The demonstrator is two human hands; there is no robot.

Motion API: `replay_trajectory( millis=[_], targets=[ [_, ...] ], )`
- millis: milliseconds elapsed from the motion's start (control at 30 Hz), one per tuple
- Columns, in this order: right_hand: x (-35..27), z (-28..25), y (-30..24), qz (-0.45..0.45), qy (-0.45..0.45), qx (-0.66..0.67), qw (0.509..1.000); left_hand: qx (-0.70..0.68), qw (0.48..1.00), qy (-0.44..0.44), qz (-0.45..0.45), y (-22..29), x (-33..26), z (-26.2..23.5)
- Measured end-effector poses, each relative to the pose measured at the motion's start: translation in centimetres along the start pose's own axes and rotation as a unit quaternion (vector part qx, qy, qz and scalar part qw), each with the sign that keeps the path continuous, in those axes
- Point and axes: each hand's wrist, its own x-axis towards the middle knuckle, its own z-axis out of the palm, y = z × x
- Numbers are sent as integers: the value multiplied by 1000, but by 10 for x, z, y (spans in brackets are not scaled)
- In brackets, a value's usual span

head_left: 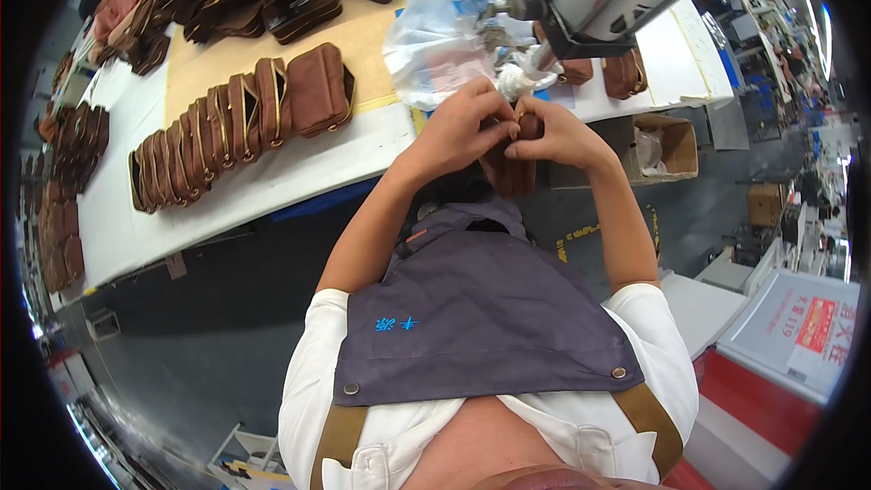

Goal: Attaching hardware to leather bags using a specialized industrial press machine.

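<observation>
Both hands meet at the table's front edge, holding a small brown zip bag (514, 174) that hangs down between them. My left hand (467, 124) pinches its upper edge, thumb and fingertips together. From the other side my right hand (558, 134) grips the same edge, its thumb pointing at the left fingertips. The fingers hide most of the bag's top and whatever lies between them. Just beyond the hands stands a machine (581, 9) with a dark frame and a metal post, its foot wrapped in white material. Clear plastic sheeting (413, 59) lies to its left.
On the white table (299, 177) a row of brown zip bags (218, 127) stands at left. More brown bags (290, 0) are heaped at the back, and another (624, 74) lies right of the machine. A cardboard box (679, 145) with plastic inside sits below the right edge.
</observation>
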Motion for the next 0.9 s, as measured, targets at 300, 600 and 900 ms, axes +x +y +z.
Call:
replay_trajectory(
  millis=[300,600,900],
  targets=[
    [2,-20,-2,-30,136,97,985,-90,989,18,-120,-30,45,9],
    [27,-31,26,-37,91,180,979,-284,920,-18,-268,-46,66,7],
    [24,-27,26,-35,67,233,969,-317,902,-11,-293,-37,67,5]
  ],
)
